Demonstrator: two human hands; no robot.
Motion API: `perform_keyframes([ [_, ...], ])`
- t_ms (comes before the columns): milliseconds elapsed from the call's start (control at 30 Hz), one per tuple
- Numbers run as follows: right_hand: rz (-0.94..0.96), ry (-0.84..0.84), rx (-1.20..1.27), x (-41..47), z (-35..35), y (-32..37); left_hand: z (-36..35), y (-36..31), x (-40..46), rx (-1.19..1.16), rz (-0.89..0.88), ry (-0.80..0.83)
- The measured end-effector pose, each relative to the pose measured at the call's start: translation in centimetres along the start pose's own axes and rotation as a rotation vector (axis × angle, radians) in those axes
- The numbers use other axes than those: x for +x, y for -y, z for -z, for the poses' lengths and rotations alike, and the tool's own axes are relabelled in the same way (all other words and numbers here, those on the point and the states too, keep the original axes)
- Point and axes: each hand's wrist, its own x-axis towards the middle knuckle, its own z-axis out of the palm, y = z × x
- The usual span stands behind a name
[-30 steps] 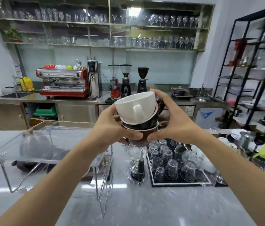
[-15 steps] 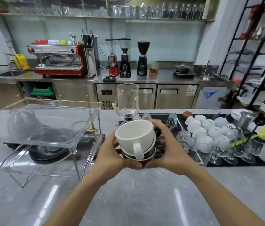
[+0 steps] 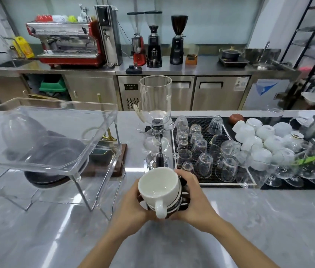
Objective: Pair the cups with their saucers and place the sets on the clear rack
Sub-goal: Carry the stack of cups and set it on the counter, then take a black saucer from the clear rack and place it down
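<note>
I hold a stack of cups (image 3: 159, 187) between both hands just above the grey counter. The top cup is white, its handle toward me; dark cups sit beneath it, mostly hidden. My left hand (image 3: 133, 204) grips the stack's left side and my right hand (image 3: 193, 198) wraps its right side. The clear rack (image 3: 94, 136) stands to the left, its top tray bare. Dark saucers (image 3: 44, 180) lie stacked under the rack. A white cup (image 3: 20, 132) shows blurred through the clear plastic at the rack's far left.
A glass siphon brewer (image 3: 155, 120) stands just behind the stack. To the right a black mat (image 3: 205, 120) holds several upturned glasses, then a cluster of white cups (image 3: 257, 138) and stemware. A wooden tray (image 3: 121, 161) sits behind the rack.
The stack has come down from chest height to just above the counter, still held by both hands. My view has tilted downward, so the counter fills more of the frame.
</note>
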Motion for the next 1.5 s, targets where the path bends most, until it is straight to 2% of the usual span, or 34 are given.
perform_keyframes([
  [533,0.016,-0.013,-0.048,1.5,-1.6,-4.4,-0.6,2.6,2.5,0.014,0.054,0.006],
  [1033,-0.026,0.021,-0.113,1.0,-1.5,-3.5,-0.6,3.5,1.9,-0.010,0.090,0.033],
  [1267,-0.167,0.031,-0.038,0.0,-1.7,-3.3,-0.9,4.5,0.6,-0.074,0.136,0.028],
  [1400,-0.317,-0.090,0.006,-2.3,-1.6,-2.7,-0.3,4.5,-1.4,-0.013,0.135,-0.047],
  [1500,-0.359,-0.148,-0.112,-4.9,-1.7,-1.9,0.0,4.1,-3.3,0.086,0.101,-0.074],
])
